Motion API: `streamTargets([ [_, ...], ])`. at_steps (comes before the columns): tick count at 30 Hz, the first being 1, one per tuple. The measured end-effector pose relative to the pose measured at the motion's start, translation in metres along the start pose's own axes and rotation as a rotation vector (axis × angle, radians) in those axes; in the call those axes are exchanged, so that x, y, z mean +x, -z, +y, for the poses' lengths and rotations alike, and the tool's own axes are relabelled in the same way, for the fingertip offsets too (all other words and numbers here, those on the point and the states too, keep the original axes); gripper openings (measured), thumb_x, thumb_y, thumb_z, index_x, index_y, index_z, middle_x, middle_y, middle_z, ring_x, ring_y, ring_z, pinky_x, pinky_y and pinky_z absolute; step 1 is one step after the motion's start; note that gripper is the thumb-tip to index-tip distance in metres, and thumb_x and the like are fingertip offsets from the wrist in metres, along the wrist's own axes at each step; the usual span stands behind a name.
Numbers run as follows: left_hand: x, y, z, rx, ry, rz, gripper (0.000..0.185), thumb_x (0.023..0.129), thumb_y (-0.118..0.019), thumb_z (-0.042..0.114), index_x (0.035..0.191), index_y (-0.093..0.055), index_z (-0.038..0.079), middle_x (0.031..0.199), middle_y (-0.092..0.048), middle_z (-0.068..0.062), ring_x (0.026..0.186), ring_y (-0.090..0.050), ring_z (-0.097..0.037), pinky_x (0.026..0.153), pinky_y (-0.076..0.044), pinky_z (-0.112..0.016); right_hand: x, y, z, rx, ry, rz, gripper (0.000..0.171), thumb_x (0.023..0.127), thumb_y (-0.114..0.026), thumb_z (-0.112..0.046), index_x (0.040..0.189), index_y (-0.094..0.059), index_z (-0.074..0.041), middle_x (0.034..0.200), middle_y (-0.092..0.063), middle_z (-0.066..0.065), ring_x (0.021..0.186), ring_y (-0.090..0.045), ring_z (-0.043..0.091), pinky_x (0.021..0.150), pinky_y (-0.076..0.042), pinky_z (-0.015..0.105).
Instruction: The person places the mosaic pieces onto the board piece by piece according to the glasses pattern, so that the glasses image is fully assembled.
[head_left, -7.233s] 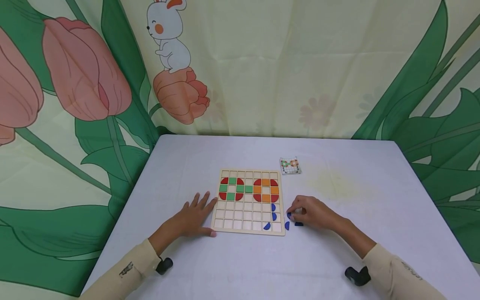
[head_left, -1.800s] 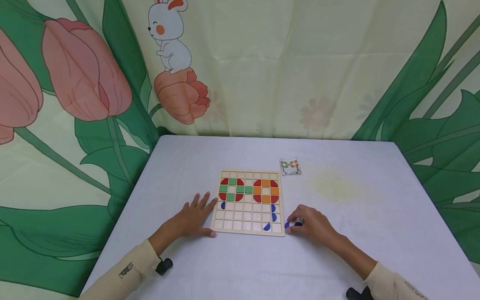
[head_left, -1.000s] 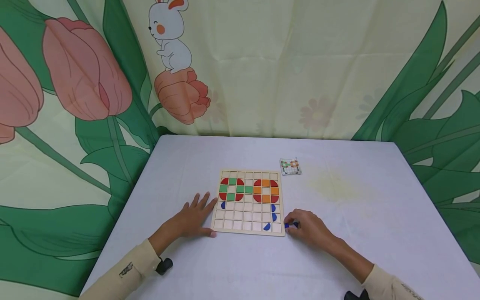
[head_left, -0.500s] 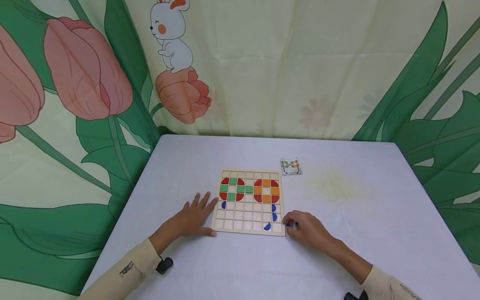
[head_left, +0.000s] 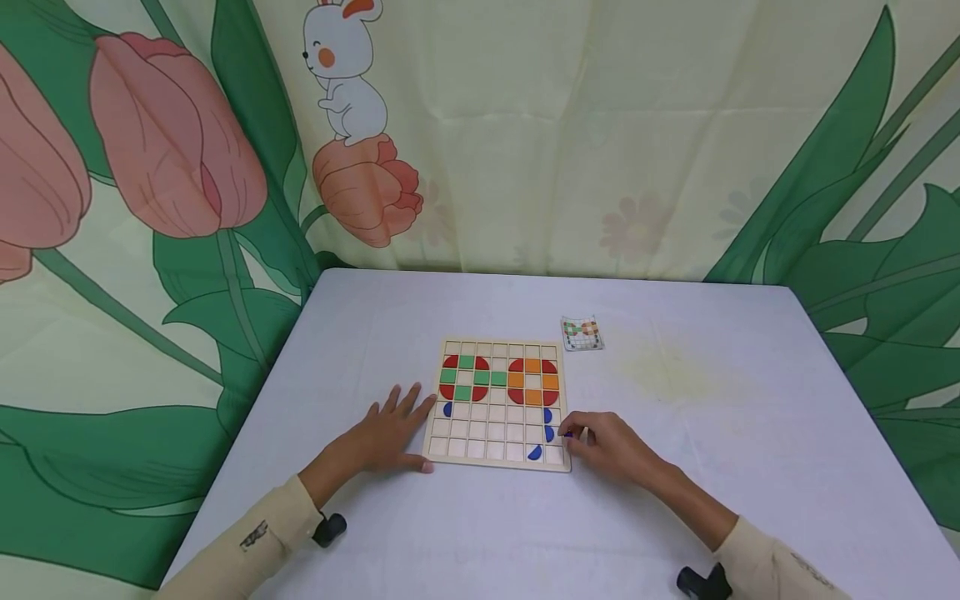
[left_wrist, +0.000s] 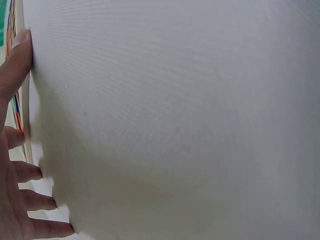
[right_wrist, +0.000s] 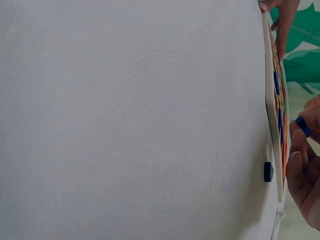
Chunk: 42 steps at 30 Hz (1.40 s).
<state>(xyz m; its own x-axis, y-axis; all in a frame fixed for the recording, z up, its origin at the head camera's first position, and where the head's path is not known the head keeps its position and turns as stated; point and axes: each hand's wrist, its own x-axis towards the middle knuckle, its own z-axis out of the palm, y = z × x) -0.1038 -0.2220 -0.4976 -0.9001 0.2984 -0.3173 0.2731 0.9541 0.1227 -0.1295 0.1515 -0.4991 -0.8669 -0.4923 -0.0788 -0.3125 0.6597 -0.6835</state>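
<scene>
A wooden grid board (head_left: 487, 442) lies on the white table and carries red, green and orange tiles in two patterns. Blue half-round pieces sit on it at the left (head_left: 447, 409) and down the right side (head_left: 547, 415). My right hand (head_left: 572, 435) pinches a small blue piece (right_wrist: 302, 126) just above the board's right edge. Another blue piece (right_wrist: 268, 171) lies on the table beside the board, hidden behind that hand in the head view. My left hand (head_left: 390, 429) rests flat on the table, its fingers (left_wrist: 17, 55) against the board's left edge.
A small pattern card (head_left: 581, 332) lies on the table behind the board's right corner. A faint yellowish stain (head_left: 667, 371) marks the cloth to the right. A flower-printed curtain (head_left: 525, 125) hangs behind the table.
My right hand lifted a blue piece from the table and carried it left and up to the board's right edge. One more blue piece sits at the board's left than 7.2 s ago. The left hand stayed put.
</scene>
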Motion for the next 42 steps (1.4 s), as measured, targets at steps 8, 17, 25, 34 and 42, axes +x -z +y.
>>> streamTargets([
  [8, 0.000, -0.001, -0.001, 0.010, 0.001, -0.005, 0.111, 0.075, -0.072, 0.070, 0.161, -0.022, 0.022, 0.168, -0.015, -0.015, 0.152, -0.014, -0.050, 0.109, -0.030, -0.072, 0.007, 0.000, -0.002, 0.044, -0.019, -0.023, 0.017, 0.088, -0.077, -0.015, 0.105, -0.077, -0.014, 0.086, -0.068, -0.008, 0.072, -0.054, 0.013, 0.059, -0.047, 0.021],
  [17, -0.001, 0.002, 0.001, 0.009, 0.006, -0.010, 0.110, 0.075, -0.073, 0.070, 0.161, -0.023, 0.021, 0.168, -0.016, -0.015, 0.152, -0.014, -0.050, 0.109, -0.030, -0.072, 0.025, -0.005, -0.013, 0.078, 0.034, -0.068, 0.024, 0.086, -0.079, -0.016, 0.110, -0.076, -0.012, 0.085, -0.064, -0.007, 0.069, -0.053, 0.013, 0.057, -0.045, 0.020],
  [25, -0.001, 0.002, 0.001, 0.008, 0.016, -0.014, 0.111, 0.075, -0.073, 0.070, 0.161, -0.023, 0.022, 0.168, -0.015, -0.014, 0.152, -0.013, -0.049, 0.109, -0.030, -0.071, 0.050, -0.016, -0.033, 0.107, 0.110, -0.092, 0.019, 0.087, -0.076, -0.010, 0.105, -0.073, -0.013, 0.083, -0.064, -0.006, 0.072, -0.056, 0.013, 0.060, -0.051, 0.021],
  [34, -0.001, 0.003, 0.002, 0.000, 0.023, -0.025, 0.112, 0.074, -0.073, 0.070, 0.162, -0.021, 0.023, 0.169, -0.013, -0.013, 0.152, -0.011, -0.049, 0.110, -0.028, -0.072, 0.077, -0.034, -0.061, 0.091, 0.191, -0.102, 0.021, 0.087, -0.078, -0.014, 0.107, -0.075, -0.012, 0.081, -0.065, -0.010, 0.070, -0.056, 0.012, 0.058, -0.048, 0.022],
  [42, -0.001, 0.005, 0.002, -0.001, 0.022, -0.039, 0.112, 0.075, -0.070, 0.073, 0.162, -0.020, 0.025, 0.169, -0.012, -0.013, 0.152, -0.010, -0.049, 0.110, -0.028, -0.072, 0.099, -0.056, -0.082, 0.112, 0.203, -0.182, 0.022, 0.087, -0.077, -0.016, 0.109, -0.077, -0.011, 0.080, -0.067, -0.011, 0.080, -0.059, 0.009, 0.066, -0.052, 0.022],
])
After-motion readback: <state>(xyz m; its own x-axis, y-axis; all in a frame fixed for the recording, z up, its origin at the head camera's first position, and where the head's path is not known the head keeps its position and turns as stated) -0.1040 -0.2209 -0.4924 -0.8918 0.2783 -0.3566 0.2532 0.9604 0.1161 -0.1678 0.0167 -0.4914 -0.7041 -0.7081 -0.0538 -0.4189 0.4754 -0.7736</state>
